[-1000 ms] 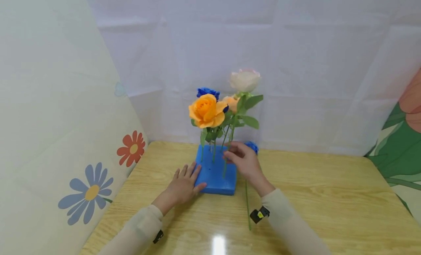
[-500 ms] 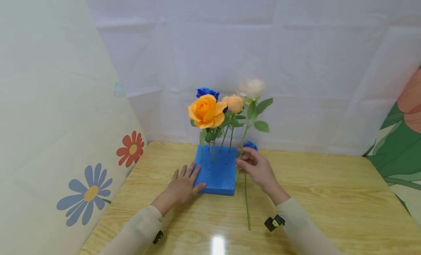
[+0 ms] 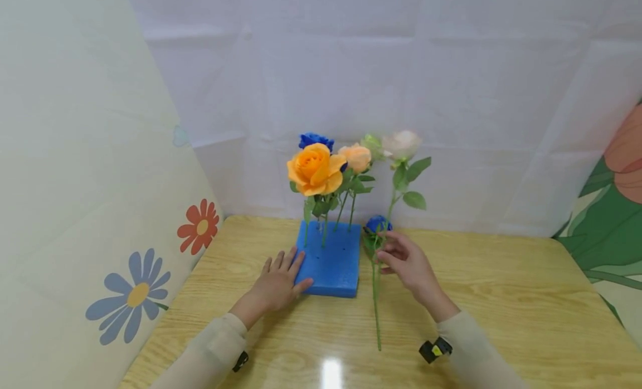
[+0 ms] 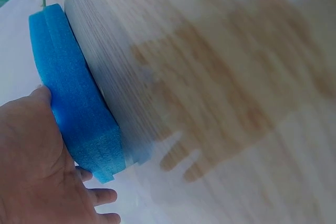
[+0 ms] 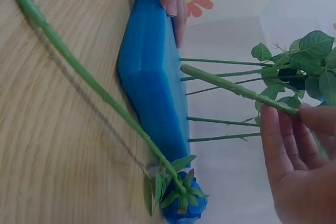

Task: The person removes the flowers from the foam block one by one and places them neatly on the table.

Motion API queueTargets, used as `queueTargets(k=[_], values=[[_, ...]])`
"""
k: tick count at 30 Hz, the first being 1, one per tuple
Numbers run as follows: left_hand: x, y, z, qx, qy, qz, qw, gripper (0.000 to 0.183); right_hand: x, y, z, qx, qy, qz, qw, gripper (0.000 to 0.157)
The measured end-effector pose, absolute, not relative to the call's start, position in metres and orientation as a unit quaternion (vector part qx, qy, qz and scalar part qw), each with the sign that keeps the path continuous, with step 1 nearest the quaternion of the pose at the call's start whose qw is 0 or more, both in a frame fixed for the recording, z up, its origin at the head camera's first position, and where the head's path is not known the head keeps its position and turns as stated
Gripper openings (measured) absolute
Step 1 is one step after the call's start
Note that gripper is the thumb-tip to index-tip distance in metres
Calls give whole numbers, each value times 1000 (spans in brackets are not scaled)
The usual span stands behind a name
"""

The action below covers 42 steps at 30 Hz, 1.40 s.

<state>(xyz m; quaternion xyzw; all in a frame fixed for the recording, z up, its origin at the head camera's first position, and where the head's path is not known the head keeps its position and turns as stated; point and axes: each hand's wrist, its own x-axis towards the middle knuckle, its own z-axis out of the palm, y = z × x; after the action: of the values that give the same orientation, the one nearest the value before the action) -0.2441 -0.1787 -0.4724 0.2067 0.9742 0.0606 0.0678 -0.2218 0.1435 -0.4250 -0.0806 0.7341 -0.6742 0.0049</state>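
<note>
At the table [image 3: 501, 266], left fingers [image 3: 289, 258] splay, right fingers [image 5: 272, 139] pinch a partly hidden stem [image 5: 231, 87].

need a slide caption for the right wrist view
A right hand pinches a green stem near a blue block holding other stems, while a blue rose lies on the table.

The counter [image 3: 501, 288] has a smooth, glossy wood-grain surface, a glare [image 3: 331, 373] well forward of its back edge. Behind that edge hangs matt, creased cloth [image 3: 331, 71]. The blue block [image 3: 333, 272] looks like foam, rough on its end face. The held stem [image 5: 231, 85] looks like smooth plastic; the orange rose [image 3: 315, 169] has matt, fabric-like petals.
</note>
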Motion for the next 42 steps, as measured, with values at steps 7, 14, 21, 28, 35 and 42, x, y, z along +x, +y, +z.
queueTargets(k=[7, 14, 21, 28, 35, 42], values=[[-245, -179, -474, 207, 974, 59, 65, 81, -217, 157, -430, -73, 738, -670, 16, 50], [-245, -179, -474, 207, 974, 61, 64, 80, -212, 167, -435, -75, 743, -664, 24, 51], [-243, -179, -473, 206, 974, 69, 67, 80, -207, 173, -438, -62, 746, -661, 43, 52], [-244, -179, -475, 205, 974, 64, 65, 80, -201, 182, -445, -45, 748, -659, 60, 54], [-245, -180, -476, 208, 975, 59, 58, 81, -196, 193, -453, -36, 748, -659, 72, 55], [-245, -180, -477, 210, 974, 58, 54, 80, -194, 197, -460, -20, 751, -655, 81, 54]])
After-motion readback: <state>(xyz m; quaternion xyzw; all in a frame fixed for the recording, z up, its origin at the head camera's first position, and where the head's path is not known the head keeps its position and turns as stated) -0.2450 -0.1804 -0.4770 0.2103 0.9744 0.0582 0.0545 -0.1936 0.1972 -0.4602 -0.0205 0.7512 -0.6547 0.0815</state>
